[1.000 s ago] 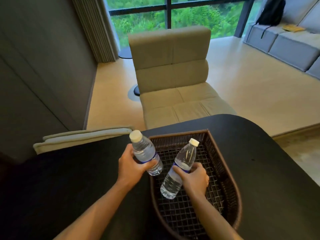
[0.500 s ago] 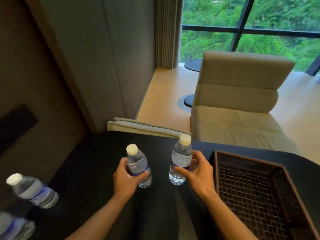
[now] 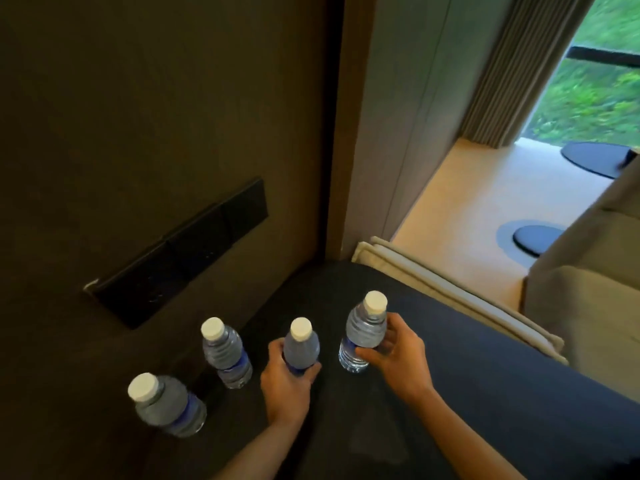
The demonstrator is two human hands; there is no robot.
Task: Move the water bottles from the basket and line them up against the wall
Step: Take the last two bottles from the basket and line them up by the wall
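Left hand (image 3: 287,382) wraps the clear plastic white-capped water bottle (image 3: 300,348) at its blue label. Right hand (image 3: 398,358) grips a second bottle (image 3: 363,332), fingers around its body. Both are upright over the black tabletop (image 3: 485,393), near the dark brown wall (image 3: 156,116). 4 bottles total; 2 stand free (image 3: 225,351) (image 3: 166,405).

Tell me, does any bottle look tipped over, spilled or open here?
Nothing stands out. Two bottles stand capped by the wall. The left hand and right hand each hold one capped bottle. No water shows on the table.
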